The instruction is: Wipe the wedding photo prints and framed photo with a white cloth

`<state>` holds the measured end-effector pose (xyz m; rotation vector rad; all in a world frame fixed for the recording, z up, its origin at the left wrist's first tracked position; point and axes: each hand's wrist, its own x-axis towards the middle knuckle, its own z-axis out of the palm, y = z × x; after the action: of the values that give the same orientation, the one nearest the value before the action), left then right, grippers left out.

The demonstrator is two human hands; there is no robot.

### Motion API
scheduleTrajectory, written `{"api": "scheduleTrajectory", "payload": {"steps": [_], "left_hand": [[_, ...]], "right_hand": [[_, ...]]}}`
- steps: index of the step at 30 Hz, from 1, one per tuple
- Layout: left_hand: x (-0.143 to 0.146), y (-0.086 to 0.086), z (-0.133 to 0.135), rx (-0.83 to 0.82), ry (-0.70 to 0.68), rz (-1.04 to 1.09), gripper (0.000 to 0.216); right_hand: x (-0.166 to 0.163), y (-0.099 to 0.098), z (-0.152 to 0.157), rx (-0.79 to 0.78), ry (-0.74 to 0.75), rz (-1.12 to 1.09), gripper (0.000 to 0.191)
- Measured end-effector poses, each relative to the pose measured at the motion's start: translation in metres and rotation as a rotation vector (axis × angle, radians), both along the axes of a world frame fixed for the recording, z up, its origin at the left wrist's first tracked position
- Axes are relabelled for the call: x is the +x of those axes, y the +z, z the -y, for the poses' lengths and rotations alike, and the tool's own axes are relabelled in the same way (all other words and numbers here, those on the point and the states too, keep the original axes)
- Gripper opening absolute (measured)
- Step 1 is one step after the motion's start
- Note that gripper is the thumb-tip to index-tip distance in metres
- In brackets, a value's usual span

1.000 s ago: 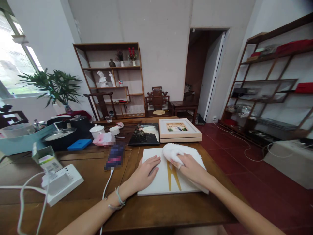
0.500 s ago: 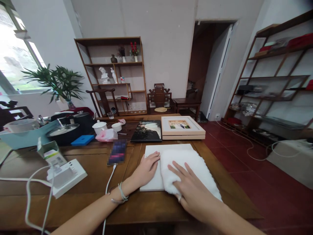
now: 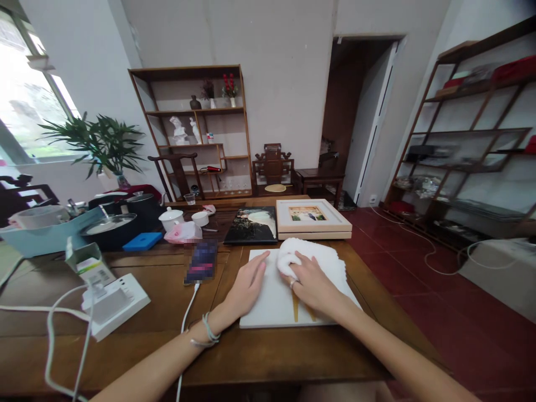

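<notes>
A white board with a gold mark point(image 3: 274, 304) lies flat on the wooden table point(image 3: 259, 357) in front of me. My left hand point(image 3: 247, 285) rests flat on the board's left part, fingers stretched out. My right hand point(image 3: 312, 282) presses a white towel point(image 3: 312, 257) onto the board's far middle, its fingers curled over the bunched cloth. The gold mark shows just below my right hand.
Behind the board lie a dark picture point(image 3: 251, 225) and a stack of light wooden frames point(image 3: 312, 219). A phone point(image 3: 201, 261) on a white cable, a power strip point(image 3: 119, 304), a small box, a pink bag, cups and pots crowd the table's left. Red floor lies to the right.
My right hand has pushed the towel away from me, from the board's near right up to its far middle, uncovering the gold mark. The left hand shifted slightly forward.
</notes>
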<state>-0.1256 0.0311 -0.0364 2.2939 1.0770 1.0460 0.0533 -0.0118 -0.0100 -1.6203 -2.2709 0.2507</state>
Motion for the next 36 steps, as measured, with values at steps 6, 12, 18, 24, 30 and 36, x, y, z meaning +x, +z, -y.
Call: {"api": "scheduleTrajectory", "payload": {"steps": [6,12,18,24,30,36], "left_hand": [[-0.001,0.000,-0.003,-0.013,0.071,0.109,0.042],[0.000,-0.001,-0.001,-0.031,0.043,0.095,0.042],[-0.001,-0.011,-0.002,-0.067,-0.062,-0.139,0.039],[0.000,-0.008,-0.002,-0.042,-0.027,-0.071,0.041],[-0.002,-0.001,-0.001,-0.049,0.002,0.120,0.043],[-0.004,0.005,-0.005,-0.091,0.057,0.223,0.047]], "right_hand": [[-0.024,0.001,0.027,0.058,0.242,0.122,0.023],[-0.007,0.006,0.072,-0.017,0.476,0.040,0.022],[0.017,0.018,0.075,-0.056,0.298,-0.062,0.021],[0.010,0.008,0.038,0.045,0.124,-0.079,0.024],[-0.025,-0.007,0.015,0.127,0.211,0.038,0.020],[-0.021,0.015,0.051,-0.020,0.481,-0.046,0.017]]}}
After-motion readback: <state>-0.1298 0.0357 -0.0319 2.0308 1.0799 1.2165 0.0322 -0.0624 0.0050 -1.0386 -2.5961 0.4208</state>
